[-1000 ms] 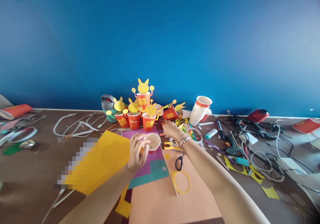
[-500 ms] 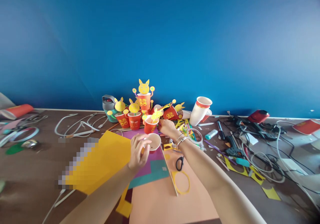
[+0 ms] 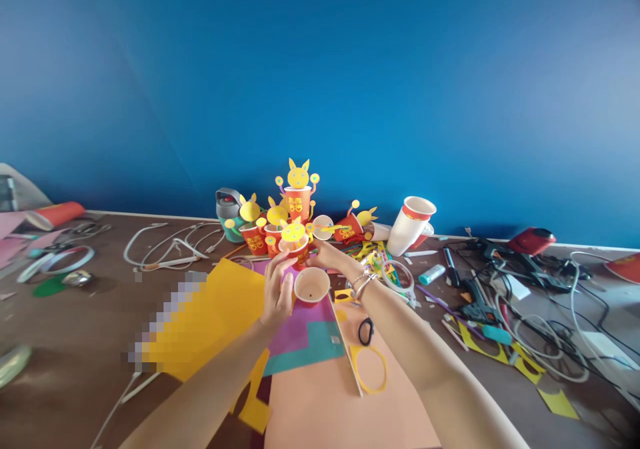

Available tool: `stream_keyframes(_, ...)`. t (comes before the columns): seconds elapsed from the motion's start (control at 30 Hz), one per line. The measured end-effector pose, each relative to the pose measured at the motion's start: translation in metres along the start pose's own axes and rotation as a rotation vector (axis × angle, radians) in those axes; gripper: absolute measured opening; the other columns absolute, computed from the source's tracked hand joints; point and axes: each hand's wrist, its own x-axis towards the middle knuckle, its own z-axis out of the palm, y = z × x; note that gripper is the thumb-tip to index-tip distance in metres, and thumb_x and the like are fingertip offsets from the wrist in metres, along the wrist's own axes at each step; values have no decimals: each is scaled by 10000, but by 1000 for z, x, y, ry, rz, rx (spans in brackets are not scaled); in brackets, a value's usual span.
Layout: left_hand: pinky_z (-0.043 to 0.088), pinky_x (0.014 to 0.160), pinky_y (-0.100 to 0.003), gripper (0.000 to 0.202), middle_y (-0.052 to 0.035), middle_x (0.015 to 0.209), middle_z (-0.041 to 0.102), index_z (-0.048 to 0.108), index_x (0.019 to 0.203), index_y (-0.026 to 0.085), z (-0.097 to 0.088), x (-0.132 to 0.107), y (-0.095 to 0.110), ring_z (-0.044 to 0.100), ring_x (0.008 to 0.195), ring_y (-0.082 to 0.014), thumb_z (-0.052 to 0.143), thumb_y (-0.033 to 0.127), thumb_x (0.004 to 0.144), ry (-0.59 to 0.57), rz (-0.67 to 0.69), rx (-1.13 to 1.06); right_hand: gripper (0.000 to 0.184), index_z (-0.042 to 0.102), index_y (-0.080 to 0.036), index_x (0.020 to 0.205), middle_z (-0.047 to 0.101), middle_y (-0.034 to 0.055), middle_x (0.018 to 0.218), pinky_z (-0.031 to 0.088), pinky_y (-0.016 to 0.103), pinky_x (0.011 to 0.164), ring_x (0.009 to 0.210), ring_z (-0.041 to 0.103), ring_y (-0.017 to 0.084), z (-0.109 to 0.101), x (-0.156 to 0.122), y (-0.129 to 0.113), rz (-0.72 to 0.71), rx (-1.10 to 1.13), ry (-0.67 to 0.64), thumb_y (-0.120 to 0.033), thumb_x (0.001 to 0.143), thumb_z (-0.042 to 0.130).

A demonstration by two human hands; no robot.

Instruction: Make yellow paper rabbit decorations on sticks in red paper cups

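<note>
A red paper cup [image 3: 301, 257] with a yellow paper animal head [image 3: 294, 231] stuck in it stands ahead of me. My right hand [image 3: 324, 255] closes on its right side, the fingertips partly hidden. My left hand [image 3: 276, 287] is raised at the cup's left, fingers stretched out and apart; whether they touch it I cannot tell. Between my hands, nearer to me, an open paper cup [image 3: 312, 286] sits on the purple sheet [image 3: 293, 335]. Similar decorated cups stand behind, one of them raised above the others [image 3: 299, 202].
Yellow card [image 3: 215, 315] lies at the left, peach paper [image 3: 345, 409] in front. Scissors [image 3: 366, 331] and a yellow ring [image 3: 371, 370] rest on it. A stack of white cups [image 3: 411, 225], a glue gun [image 3: 475, 302] and tangled cables [image 3: 545, 342] are at the right. A blue wall [image 3: 320, 69] rises behind.
The decorated cup has moved left and turned more upright with my right hand. My left hand has come off the front cup, towards the decorated cup. The view has shifted slightly.
</note>
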Motion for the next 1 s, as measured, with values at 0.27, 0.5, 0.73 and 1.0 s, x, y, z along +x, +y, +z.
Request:
stream_keyframes(0.27, 310, 1135, -430, 373, -75, 1445, 420, 491, 1320, 269, 3, -2, -10, 339, 1380, -226, 335, 304, 983, 6, -98, -95, 489, 626, -126, 1100, 688, 94, 1069, 487, 327, 820, 942, 632, 237, 4, 6, 8, -27, 94, 55, -274, 653, 755)
stream_keyframes(0.5, 277, 1142, -537, 390, -94, 1507, 323, 511, 1309, 266, 3, 1, -10, 239, 1432, -284, 343, 378, 975, 9, -157, -46, 292, 686, -133, 983, 715, 50, 944, 483, 238, 708, 823, 639, 172, 1, 4, 9, -87, 19, -17, -283, 733, 688)
stream_keyframes(0.73, 305, 1134, -488, 375, -80, 1469, 390, 485, 1327, 288, 0, 7, -10, 326, 1388, -254, 391, 338, 967, -39, -119, 83, 250, 681, -140, 989, 720, 85, 946, 471, 258, 762, 889, 660, 195, -8, -2, 14, 37, -410, 146, -116, 801, 518)
stream_keyframes(1.0, 399, 1037, -420, 238, -109, 1204, 559, 570, 1138, 219, -4, 14, -11, 484, 1208, -237, 487, 296, 929, 63, -8, 227, 263, 661, -156, 1019, 705, 167, 945, 478, 344, 726, 887, 675, 282, -8, -6, 10, 190, -701, 271, -173, 903, 426)
